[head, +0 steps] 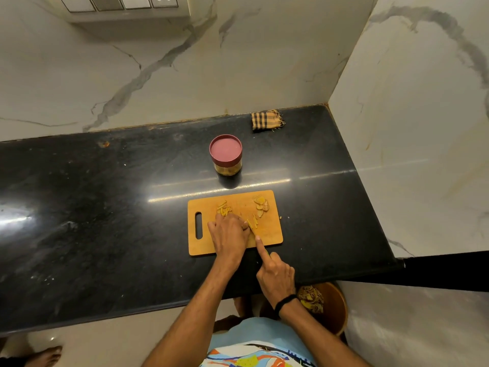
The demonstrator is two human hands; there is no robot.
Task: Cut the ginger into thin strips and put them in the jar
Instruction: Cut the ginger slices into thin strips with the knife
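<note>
Likely light, stiff and slightly slick, ginger strips (252,223) lie loose on cutting board (271,234) beside left hand (230,234), fingers bunched, anything beneath hidden; right hand (275,276) index straight, rest curled; pinch strips in small bundles.

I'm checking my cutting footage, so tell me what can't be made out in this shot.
Head view: knife handle hidden in the grip of the right hand; blade edge-on, barely a line.
Head view: ginger piece being cut, covered by the left hand.
Head view: jar contents, lid on, visible glass too small.
</note>
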